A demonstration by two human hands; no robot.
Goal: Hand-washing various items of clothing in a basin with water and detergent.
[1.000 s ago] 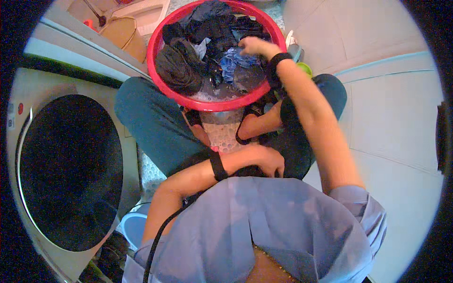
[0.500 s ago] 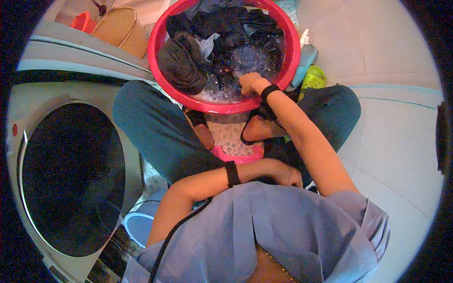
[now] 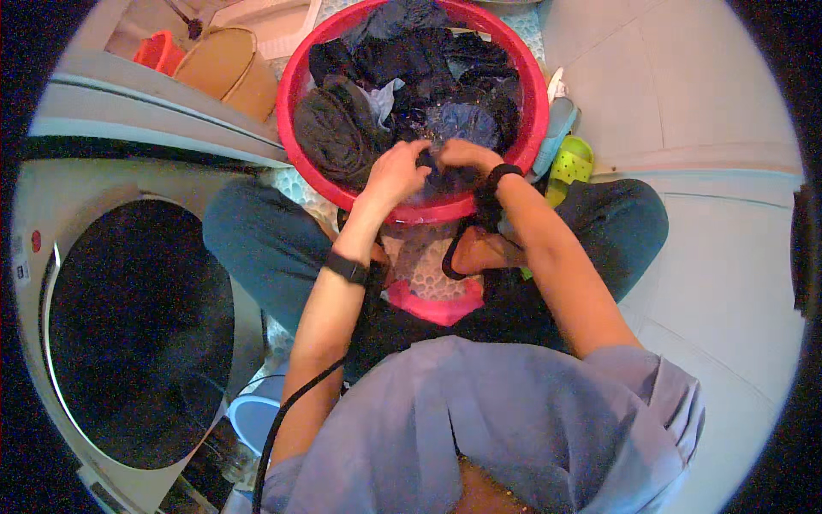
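Note:
A red round tub (image 3: pixel 288 141) holds wet dark clothes (image 3: pixel 402 53) in sudsy water. At its near side my right hand (image 3: pixel 468 156) is closed, with curled fingers, on a dark wet garment (image 3: pixel 445 180). My left hand (image 3: pixel 398 176) reaches over the near rim beside it, its thumb and fingers apart around the edge of that dark cloth. Its fingertips are partly lost against the cloth. Just beyond my hands a dark blue piece of clothing (image 3: pixel 467 122) lies in the water. To the left sits a bunched dark grey garment (image 3: pixel 332 128), next to a light cloth (image 3: pixel 382 101).
A front-loading washing machine (image 3: pixel 141 334) stands at my left, with a pale blue bucket (image 3: pixel 257 421) behind it. Green clogs (image 3: pixel 572 163) and a blue slipper (image 3: pixel 558 133) lie right of the tub. A tan bin (image 3: pixel 224 73) and an orange container (image 3: pixel 159 53) stand far left.
My left hand has gone from my lap up to the tub, beside my right hand. My right hand stays low in the tub near the close rim.

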